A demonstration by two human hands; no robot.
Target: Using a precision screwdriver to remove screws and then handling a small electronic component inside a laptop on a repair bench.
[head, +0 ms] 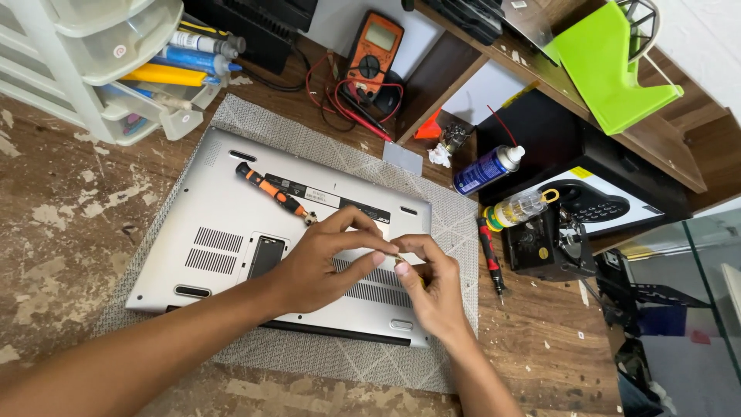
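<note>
Both hands meet over the front half of an upturned silver laptop point(231, 224). Left hand point(320, 266) has thumb and forefinger nearly closed, tips pinched at a tiny brass-coloured part point(400, 262), likely a screw, too small to be sure. Right hand point(432, 289) also pinches in, fingertips touching the same small part from the other side; remaining fingers are curled loosely. The part sits between the two sets of fingertips, just above the laptop's vent grille. The laptop lies bottom-up on a grey patterned mat point(324, 147) on a worn wooden bench point(62, 224). An orange-and-black screwdriver point(274, 193) rests on the laptop base behind the left hand. To the right, off the mat edge, lies a red-and-black screwdriver point(488, 255), beside a small black box point(540, 247) with a clear little bottle point(521, 207) on top. Further back a blue spray can point(486, 170) lies tilted. Far left, white plastic drawers point(93, 69) hold tubes, blue and yellow point(181, 66), sticking out of the open fronts. At the back there is an orange multimeter point(374, 48) with red and black leads, and a green plastic piece point(606, 66) on the shelf.
</note>
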